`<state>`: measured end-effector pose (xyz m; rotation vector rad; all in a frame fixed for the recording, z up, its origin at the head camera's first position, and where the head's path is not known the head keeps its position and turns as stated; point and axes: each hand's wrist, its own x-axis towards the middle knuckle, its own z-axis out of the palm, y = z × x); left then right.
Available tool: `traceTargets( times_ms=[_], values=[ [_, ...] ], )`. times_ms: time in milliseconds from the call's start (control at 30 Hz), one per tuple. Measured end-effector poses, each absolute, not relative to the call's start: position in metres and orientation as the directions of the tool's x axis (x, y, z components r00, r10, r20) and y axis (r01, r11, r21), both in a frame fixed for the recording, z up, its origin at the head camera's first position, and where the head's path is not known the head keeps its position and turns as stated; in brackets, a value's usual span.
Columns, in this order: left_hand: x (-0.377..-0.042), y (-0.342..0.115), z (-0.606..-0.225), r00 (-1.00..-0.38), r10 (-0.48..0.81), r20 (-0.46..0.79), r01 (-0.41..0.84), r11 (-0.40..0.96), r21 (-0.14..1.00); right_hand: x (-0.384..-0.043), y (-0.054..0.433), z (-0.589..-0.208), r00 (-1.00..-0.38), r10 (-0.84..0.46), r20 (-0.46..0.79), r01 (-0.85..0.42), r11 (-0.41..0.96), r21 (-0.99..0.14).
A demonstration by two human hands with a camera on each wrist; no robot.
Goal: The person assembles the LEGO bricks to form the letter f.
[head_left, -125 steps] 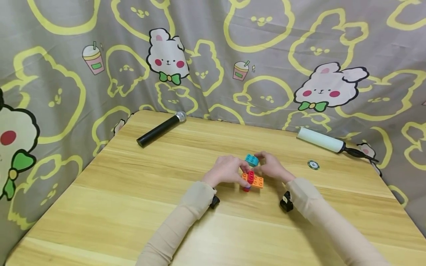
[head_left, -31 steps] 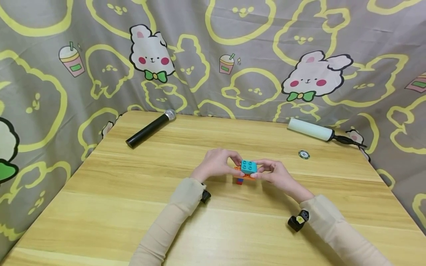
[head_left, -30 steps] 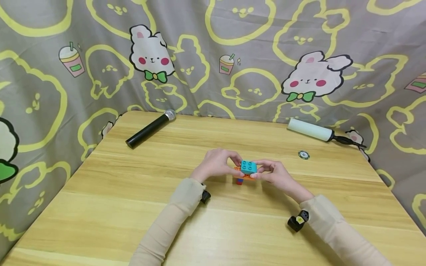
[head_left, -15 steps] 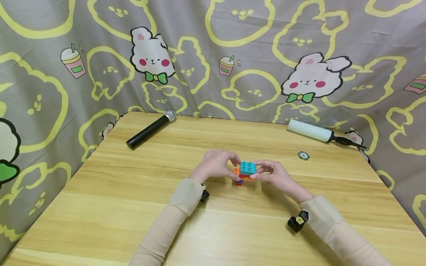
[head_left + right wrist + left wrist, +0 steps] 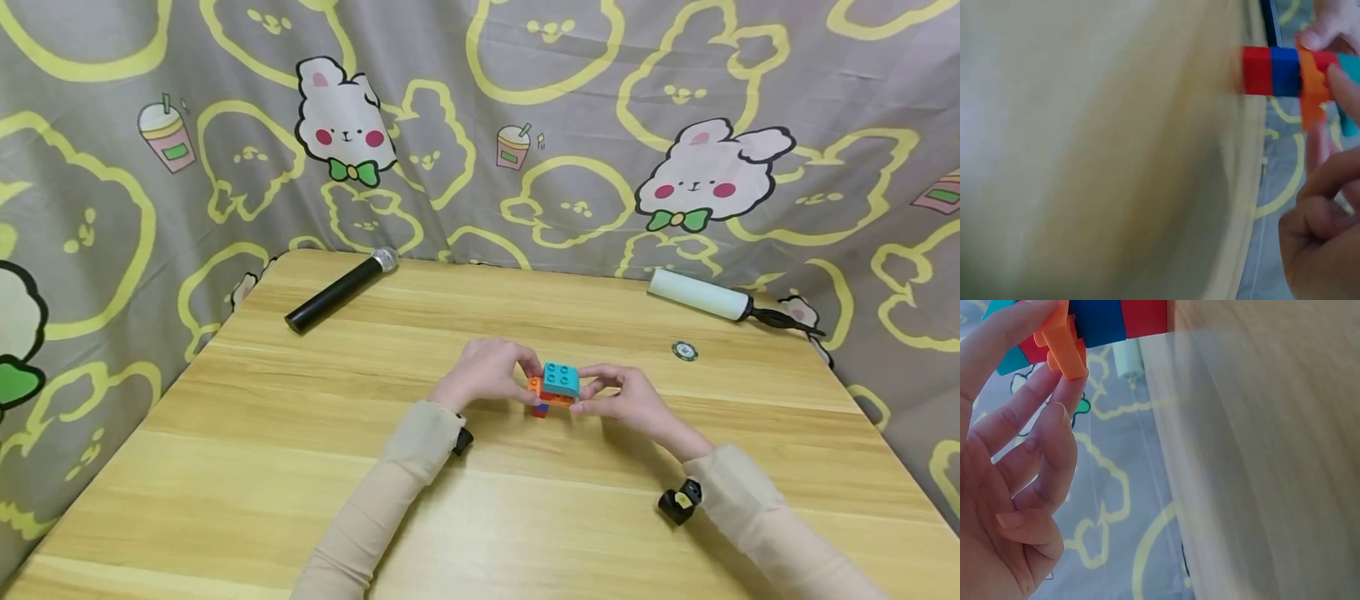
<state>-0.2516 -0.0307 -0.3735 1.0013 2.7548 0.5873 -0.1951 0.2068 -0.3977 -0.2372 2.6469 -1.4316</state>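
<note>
A small stack of toy building bricks is between both hands at mid-table. From the bottom come a red brick (image 5: 1257,70), a blue brick (image 5: 1285,72), a flat orange brick (image 5: 557,401), another red brick and a teal brick (image 5: 561,378) with a curved side on top. The left hand (image 5: 486,372) pinches the left end of the orange brick between thumb and fingers. At the right end, the right hand (image 5: 626,400) has its thumb in front by the orange brick and bent fingers around behind. The stack's foot is right at the tabletop.
On the wooden table (image 5: 247,467) a black microphone (image 5: 341,293) lies at the back left. A pale hand pump (image 5: 701,296) with a black handle lies at the back right, with a round chip (image 5: 685,351) in front of it. A patterned curtain (image 5: 465,125) hangs behind.
The teal brick, earlier behind the others in the right hand, now sits on top of the stack. In the last half second the right hand shifted slightly right, its thumb sliding off the teal brick.
</note>
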Motion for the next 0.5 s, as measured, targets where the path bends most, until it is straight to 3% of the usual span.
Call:
traceTargets(
  times_ms=[200,500],
  values=[
    [-0.2509,-0.0286,-0.3751,-0.758,0.652,0.002,0.598,0.695,0.4,-0.1927,0.2032,-0.4055,-0.972,-0.233,0.0,-0.143,0.596,-0.79],
    [-0.2489,-0.0284,-0.3748,-0.768,0.641,0.002,0.595,0.712,0.374,-0.1929,0.2033,-0.4066,-0.98,-0.196,-0.009,-0.112,0.596,-0.795]
  ],
)
